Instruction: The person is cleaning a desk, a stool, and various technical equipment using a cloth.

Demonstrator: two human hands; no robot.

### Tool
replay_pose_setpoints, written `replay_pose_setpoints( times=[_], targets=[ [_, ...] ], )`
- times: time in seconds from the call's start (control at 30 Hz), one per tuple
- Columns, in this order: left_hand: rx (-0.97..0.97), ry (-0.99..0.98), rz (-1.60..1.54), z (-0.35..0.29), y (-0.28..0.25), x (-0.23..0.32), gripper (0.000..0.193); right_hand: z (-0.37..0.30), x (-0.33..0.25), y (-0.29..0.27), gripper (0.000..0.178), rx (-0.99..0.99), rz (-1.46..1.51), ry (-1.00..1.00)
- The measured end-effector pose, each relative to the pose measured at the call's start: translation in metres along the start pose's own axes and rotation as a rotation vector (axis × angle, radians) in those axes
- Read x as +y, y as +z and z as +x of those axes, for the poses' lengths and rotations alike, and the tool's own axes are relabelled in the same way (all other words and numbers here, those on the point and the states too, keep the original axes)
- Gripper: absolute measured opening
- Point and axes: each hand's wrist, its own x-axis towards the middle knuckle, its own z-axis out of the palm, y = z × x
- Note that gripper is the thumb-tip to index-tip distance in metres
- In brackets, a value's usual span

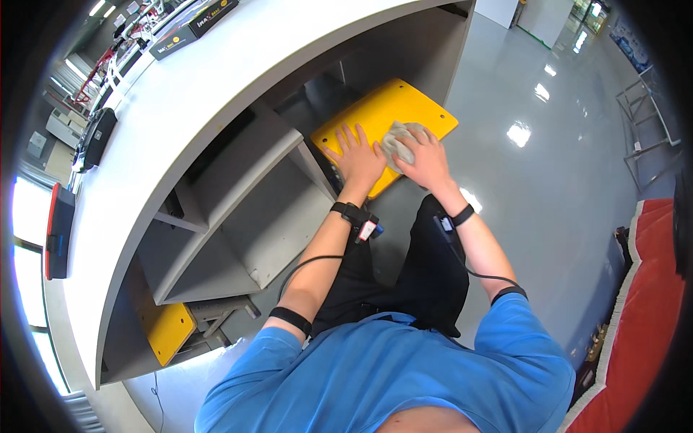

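Observation:
A yellow stool seat (393,105), flat with rounded corners and small dark holes near them, lies under the edge of a white desk. Fingers spread, my left hand (359,160) rests flat on the seat's near left part. My right hand (426,160) is closed over a crumpled pale grey cloth (398,146) and presses it on the seat's near right edge. The two hands are close together. What stands below the seat is mostly hidden. Black straps with small devices and cables circle both my wrists.
The white desktop (216,65) curves over grey open shelves (274,216) at my left. A second yellow seat (170,332) sits under its near end. On the desk are a black box (191,29) and a black device (94,141). Red fabric (646,310) is at the right.

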Motion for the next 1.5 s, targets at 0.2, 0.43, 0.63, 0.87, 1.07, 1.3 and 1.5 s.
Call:
replay_pose_setpoints(
  times=[0.2, 0.43, 0.63, 0.87, 1.07, 1.3, 1.5],
  targets=[
    [0.041, 0.128, -0.054, -0.04, -0.007, 0.02, 0.061, 0.019, 0.086, -0.018, 0.044, 0.053, -0.193, 0.165],
    [-0.169, 0.168, -0.251, -0.029, -0.017, -0.005, 0.051, -0.008, 0.037, -0.011, 0.046, 0.11, -0.147, -0.031],
    [0.105, -0.123, -0.089, 0.0, -0.006, -0.017, 0.049, -0.059, -0.065, -0.028, 0.05, -0.082, 0.155, -0.185],
    [0.004, -0.07, -0.081, -0.006, -0.013, -0.009, 0.053, -0.015, 0.059, -0.023, 0.046, -0.016, -0.028, -0.087],
    [0.05, -0.063, -0.055, -0.019, -0.004, 0.005, 0.053, 0.032, 0.122, -0.025, 0.048, -0.079, -0.168, 0.171],
    [-0.023, -0.207, -0.401, -0.018, -0.019, -0.011, 0.047, -0.026, -0.014, -0.018, 0.049, -0.091, -0.049, -0.208],
    [-0.024, -0.261, -0.578, -0.001, -0.002, -0.027, 0.041, -0.062, -0.058, -0.048, 0.051, -0.278, 0.164, -0.306]
  ],
)
